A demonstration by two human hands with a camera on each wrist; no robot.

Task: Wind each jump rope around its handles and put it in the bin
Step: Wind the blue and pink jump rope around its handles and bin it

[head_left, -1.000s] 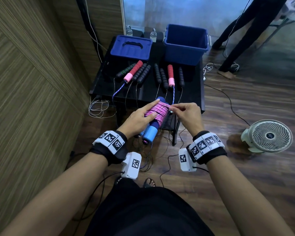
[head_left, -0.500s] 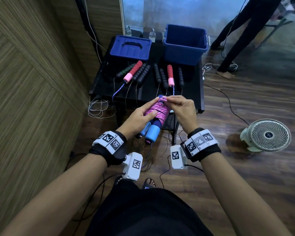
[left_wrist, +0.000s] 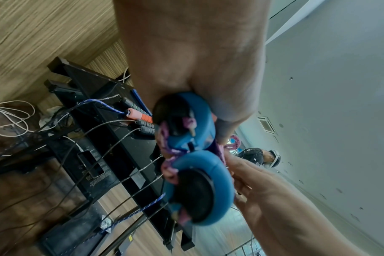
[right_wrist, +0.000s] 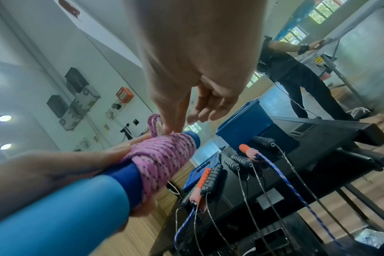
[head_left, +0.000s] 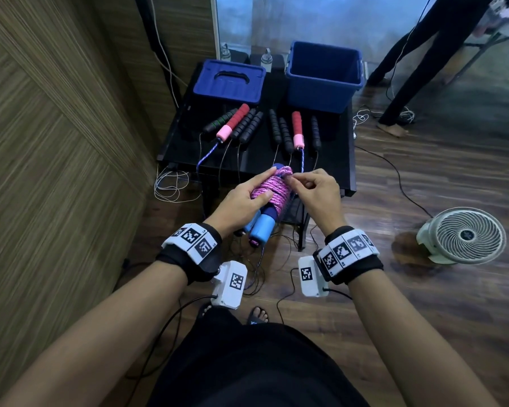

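Jump rope, wound on blue handles, axis pointing toward the bin at upper centre; left hand grips it, right hand apparently pinches the end loop.

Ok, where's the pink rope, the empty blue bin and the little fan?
pink rope (head_left: 272, 188), head view, middle of the wound coils
blue bin (head_left: 318, 92), head view, front wall
fan (head_left: 466, 235), head view, centre of its grille

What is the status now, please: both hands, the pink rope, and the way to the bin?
Left hand grips pink rope bundle. Right hand pinches rope end at top. Blue bin open, nothing seen inside. Other ropes lie between.
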